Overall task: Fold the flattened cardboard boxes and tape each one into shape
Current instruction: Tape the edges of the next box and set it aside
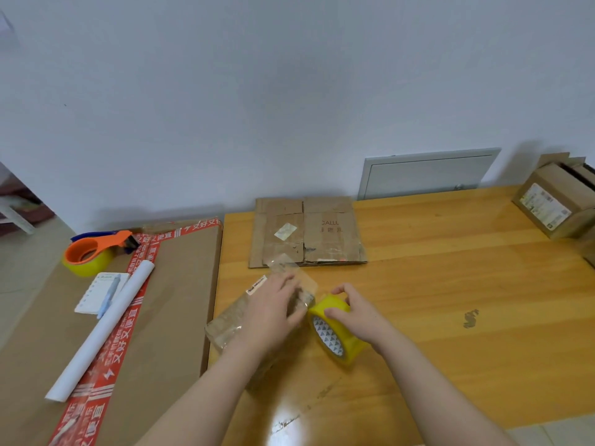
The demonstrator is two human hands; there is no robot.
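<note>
- two bare hands meet over the wooden bench (450, 300): the left hand (273, 313) lies flat over a small cardboard box (230, 320), fingers fairly straight and pressing on its top; the right hand (354, 313) grips a yellow tape roll (335, 336), fingers curled over its rim.
- the small cardboard box sits at the bench's near left edge, glossy with clear tape; its white label (256, 284) carries print too small to read.
- the yellow tape roll stands on edge, touching the box's right end; its core shows a black-and-white triangle pattern.
- a clear tape strip (291, 268) rises just behind the left fingers.
- a flattened box (306, 233) lies against the wall (289, 91), printed "calll" over blurred characters, with a pale sticker on it.
- a folded box (553, 204) sits at the far right corner, bearing a shipping label i cannot read.
- a big cardboard sheet (180, 300) lies left of the bench, crossed by red tape (119, 336) with white chinese writing.
- on the sheet rest an orange tape dispenser (93, 252) loaded with yellow tape, a notepad (93, 297) with a blue pen (108, 296) on it, and a rolled white paper (99, 333).
- a white panel (425, 175) is set in the wall behind the bench.
</note>
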